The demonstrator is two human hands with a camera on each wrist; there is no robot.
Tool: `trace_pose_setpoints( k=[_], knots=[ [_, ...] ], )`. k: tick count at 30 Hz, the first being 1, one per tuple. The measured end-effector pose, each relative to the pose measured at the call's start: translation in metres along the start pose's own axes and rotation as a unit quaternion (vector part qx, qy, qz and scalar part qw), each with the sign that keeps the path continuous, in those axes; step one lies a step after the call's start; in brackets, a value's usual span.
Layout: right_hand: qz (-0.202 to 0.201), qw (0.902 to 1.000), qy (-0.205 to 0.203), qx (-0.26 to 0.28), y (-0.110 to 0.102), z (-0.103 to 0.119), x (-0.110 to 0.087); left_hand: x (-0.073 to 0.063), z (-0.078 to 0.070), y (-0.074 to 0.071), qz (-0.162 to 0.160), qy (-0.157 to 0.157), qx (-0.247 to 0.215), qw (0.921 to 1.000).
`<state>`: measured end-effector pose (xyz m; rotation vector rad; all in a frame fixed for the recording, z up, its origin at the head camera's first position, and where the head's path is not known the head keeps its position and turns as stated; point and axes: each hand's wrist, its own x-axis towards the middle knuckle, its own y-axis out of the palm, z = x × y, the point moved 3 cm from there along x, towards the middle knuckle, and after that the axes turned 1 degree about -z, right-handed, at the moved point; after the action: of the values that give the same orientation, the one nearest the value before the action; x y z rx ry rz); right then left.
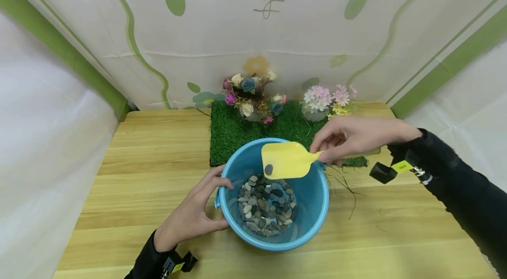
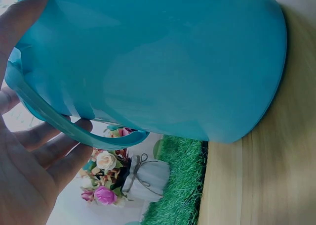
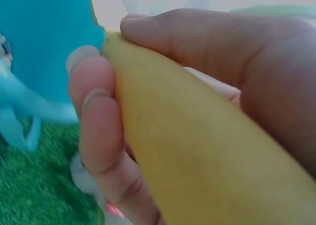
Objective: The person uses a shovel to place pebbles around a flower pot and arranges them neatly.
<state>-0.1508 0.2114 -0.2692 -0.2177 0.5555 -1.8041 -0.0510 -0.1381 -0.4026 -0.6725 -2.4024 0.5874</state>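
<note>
A blue bucket (image 1: pixel 321 208) stands on the table with many grey and pale pebbles (image 1: pixel 261 208) on its bottom. My left hand (image 1: pixel 198 208) holds the bucket by its left side, fingertips over the rim and thumb against the outer wall. The bucket's handle (image 2: pixel 74 128) hangs past the fingers in the left wrist view. My right hand (image 1: pixel 352 138) grips the handle of a yellow toy shovel (image 1: pixel 283 156), thumb along one side and fingers curled around the other. Over the bucket's far part, the shovel's blade carries a single dark pebble (image 1: pixel 269 169).
Behind the bucket lies a green artificial turf mat (image 1: pixel 222 138). On it stand a pot of mixed roses (image 1: pixel 251 94) and a pot of pink and white flowers (image 1: pixel 321 100). Thin brown twigs (image 1: pixel 348 186) lie right of the bucket. A patterned curtain (image 1: pixel 253 37) closes the back.
</note>
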Motion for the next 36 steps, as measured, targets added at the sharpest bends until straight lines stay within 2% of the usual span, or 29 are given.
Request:
trace_pose_setpoints(
  k=[8, 17, 20, 27, 36],
  knots=[
    [-0.072, 0.995, 0.051, -0.045, -0.02, -0.014, -0.037, 0.0, 0.0, 0.0, 0.001, 0.0, -0.002, 1.0],
    [-0.128, 0.9855, 0.097, -0.056, -0.025, -0.041, -0.072, 0.0, 0.001, 0.0, 0.003, -0.003, -0.001, 1.0],
    [-0.14, 0.9824, 0.116, -0.042, -0.025, -0.05, -0.084, 0.0, 0.001, 0.0, 0.004, -0.004, -0.001, 1.0],
    [-0.163, 0.9785, 0.126, -0.009, -0.021, -0.075, -0.109, 0.0, 0.001, 0.001, 0.004, -0.004, 0.0, 1.0],
    [-0.213, 0.9599, 0.181, 0.015, -0.003, -0.124, -0.136, 0.0, 0.001, 0.001, 0.003, -0.005, 0.005, 1.0]
  ],
)
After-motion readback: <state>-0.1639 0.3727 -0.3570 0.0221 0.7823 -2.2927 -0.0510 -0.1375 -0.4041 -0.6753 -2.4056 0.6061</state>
